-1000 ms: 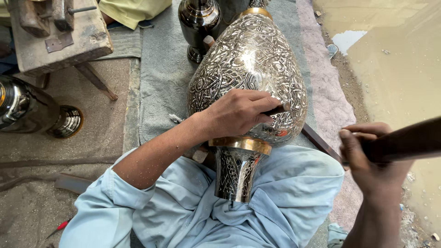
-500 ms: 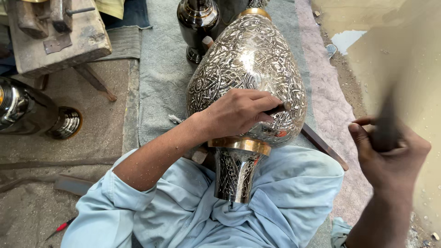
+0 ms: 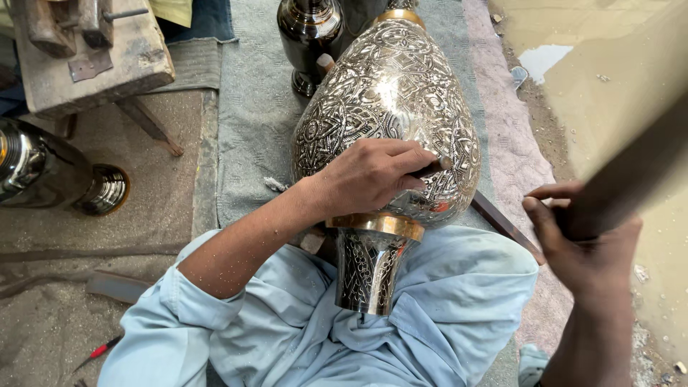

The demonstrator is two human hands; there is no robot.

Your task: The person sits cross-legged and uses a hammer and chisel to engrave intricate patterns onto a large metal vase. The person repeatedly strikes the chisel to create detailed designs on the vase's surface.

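Note:
A large engraved silver-and-black metal vase (image 3: 390, 93) lies on its side across my lap, its brass-banded foot (image 3: 369, 265) pointing toward me. My left hand (image 3: 369, 175) rests on the vase's belly and pinches a small chisel-like tool (image 3: 437, 166) against the surface. My right hand (image 3: 584, 240) is raised to the right of the vase, fingers closed round a dark wooden stick (image 3: 631, 172) that blurs up toward the right edge.
A dark polished vase (image 3: 309, 36) stands behind the engraved one on a grey cloth (image 3: 251, 107). Another dark vase (image 3: 50, 172) lies at the left. A worn wooden block (image 3: 93, 57) sits at top left. Sandy ground lies to the right.
My right hand has swung the dark stick from level to upright and then slanting up to the right. The left hand and the vase have stayed in place.

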